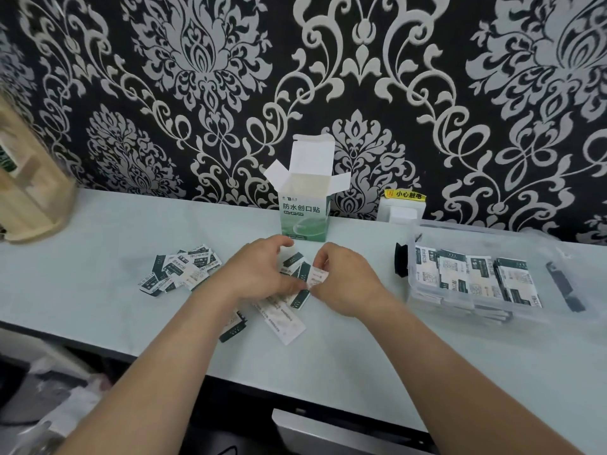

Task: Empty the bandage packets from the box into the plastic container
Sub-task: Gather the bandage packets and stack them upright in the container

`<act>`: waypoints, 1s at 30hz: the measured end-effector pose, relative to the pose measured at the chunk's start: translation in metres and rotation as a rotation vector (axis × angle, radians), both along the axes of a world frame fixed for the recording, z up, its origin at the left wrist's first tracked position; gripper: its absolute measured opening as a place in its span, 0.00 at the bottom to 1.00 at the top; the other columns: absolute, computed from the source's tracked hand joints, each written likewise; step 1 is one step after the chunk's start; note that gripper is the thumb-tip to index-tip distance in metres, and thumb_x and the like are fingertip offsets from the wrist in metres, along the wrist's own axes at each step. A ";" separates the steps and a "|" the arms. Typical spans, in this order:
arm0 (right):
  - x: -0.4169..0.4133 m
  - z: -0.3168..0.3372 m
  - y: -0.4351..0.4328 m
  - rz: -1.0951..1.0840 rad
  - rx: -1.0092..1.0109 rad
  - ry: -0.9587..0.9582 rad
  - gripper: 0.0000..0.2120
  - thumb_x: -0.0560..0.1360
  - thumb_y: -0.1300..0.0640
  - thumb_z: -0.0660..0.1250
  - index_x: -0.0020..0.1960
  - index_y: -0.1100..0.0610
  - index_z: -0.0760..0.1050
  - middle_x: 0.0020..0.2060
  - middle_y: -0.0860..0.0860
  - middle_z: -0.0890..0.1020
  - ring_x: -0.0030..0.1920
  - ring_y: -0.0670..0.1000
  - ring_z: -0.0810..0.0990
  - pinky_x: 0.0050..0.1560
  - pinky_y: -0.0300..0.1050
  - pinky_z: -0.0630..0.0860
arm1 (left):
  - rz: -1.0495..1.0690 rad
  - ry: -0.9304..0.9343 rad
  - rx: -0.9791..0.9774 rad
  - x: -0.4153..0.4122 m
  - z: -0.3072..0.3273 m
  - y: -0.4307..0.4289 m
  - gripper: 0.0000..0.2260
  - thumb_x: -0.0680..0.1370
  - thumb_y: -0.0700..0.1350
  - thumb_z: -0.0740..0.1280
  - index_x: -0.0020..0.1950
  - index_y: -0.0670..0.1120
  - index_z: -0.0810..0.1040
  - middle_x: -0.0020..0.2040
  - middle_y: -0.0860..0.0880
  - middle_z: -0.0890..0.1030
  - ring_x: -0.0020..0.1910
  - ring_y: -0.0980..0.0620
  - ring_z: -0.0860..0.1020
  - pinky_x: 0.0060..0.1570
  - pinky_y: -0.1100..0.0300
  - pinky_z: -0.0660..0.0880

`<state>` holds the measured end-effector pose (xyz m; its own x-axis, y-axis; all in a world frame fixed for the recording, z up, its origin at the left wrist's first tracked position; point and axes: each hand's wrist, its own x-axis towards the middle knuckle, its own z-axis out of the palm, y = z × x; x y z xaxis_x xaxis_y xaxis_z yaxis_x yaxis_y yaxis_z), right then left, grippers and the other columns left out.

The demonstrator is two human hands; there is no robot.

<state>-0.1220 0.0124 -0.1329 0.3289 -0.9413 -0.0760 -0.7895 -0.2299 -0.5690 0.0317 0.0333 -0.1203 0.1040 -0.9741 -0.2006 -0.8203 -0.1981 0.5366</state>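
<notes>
The green and white bandage box (305, 210) stands upright against the wall with its top flaps open. Just in front of it, my left hand (259, 274) and my right hand (345, 277) meet over a small bunch of bandage packets (300, 274) and pinch them together. A folded white leaflet (282, 318) and one more packet (233, 326) lie under my left wrist. Another pile of packets (180, 269) lies loose on the table to the left. The clear plastic container (427, 290) sits at the right, with rows of packets (473, 277) inside.
A pale wooden rack (29, 188) stands at the far left of the light table (98, 310). A white wall socket with a yellow label (402, 206) sits behind the container. A black clip (400, 259) is on the container's left side. The table's front edge drops to dark clutter below.
</notes>
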 end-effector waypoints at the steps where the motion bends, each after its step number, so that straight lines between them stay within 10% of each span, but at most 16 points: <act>1: -0.001 0.001 -0.001 0.002 0.030 -0.025 0.13 0.70 0.59 0.71 0.51 0.51 0.70 0.53 0.52 0.79 0.55 0.56 0.76 0.50 0.46 0.74 | -0.011 -0.025 -0.005 -0.002 0.001 -0.001 0.37 0.68 0.50 0.78 0.73 0.54 0.65 0.67 0.49 0.71 0.66 0.49 0.70 0.66 0.53 0.68; 5: -0.004 0.006 -0.001 -0.022 0.099 -0.060 0.20 0.70 0.63 0.72 0.60 0.55 0.72 0.53 0.52 0.79 0.54 0.55 0.79 0.50 0.49 0.79 | -0.030 0.033 -0.022 -0.014 -0.002 -0.009 0.34 0.68 0.41 0.77 0.70 0.54 0.68 0.57 0.51 0.76 0.54 0.50 0.77 0.55 0.58 0.74; 13: -0.011 0.004 -0.006 -0.046 0.056 -0.136 0.05 0.75 0.55 0.67 0.47 0.55 0.81 0.42 0.54 0.82 0.44 0.55 0.80 0.39 0.42 0.72 | 0.011 0.295 -0.148 -0.007 -0.002 -0.013 0.13 0.72 0.34 0.72 0.46 0.52 0.80 0.41 0.49 0.83 0.42 0.48 0.82 0.50 0.52 0.79; 21: -0.012 0.012 -0.004 0.032 0.207 -0.570 0.08 0.79 0.59 0.64 0.48 0.59 0.82 0.41 0.59 0.85 0.35 0.50 0.79 0.37 0.45 0.76 | 0.120 0.694 -0.267 -0.003 0.019 -0.002 0.15 0.73 0.30 0.71 0.52 0.48 0.81 0.45 0.45 0.85 0.41 0.48 0.84 0.43 0.60 0.79; 27: -0.015 0.012 -0.004 -0.039 0.117 -0.342 0.11 0.78 0.57 0.63 0.37 0.53 0.77 0.30 0.48 0.79 0.27 0.45 0.75 0.24 0.34 0.66 | -0.003 -0.264 0.008 0.003 0.027 0.012 0.32 0.66 0.59 0.76 0.67 0.57 0.68 0.57 0.55 0.76 0.54 0.52 0.76 0.55 0.55 0.74; 30: -0.016 0.011 -0.004 -0.066 0.134 -0.312 0.09 0.77 0.57 0.64 0.39 0.55 0.78 0.32 0.50 0.80 0.30 0.48 0.76 0.27 0.37 0.66 | 0.001 -0.427 0.209 -0.003 0.018 0.012 0.39 0.64 0.64 0.75 0.70 0.53 0.65 0.64 0.49 0.72 0.61 0.46 0.74 0.56 0.55 0.73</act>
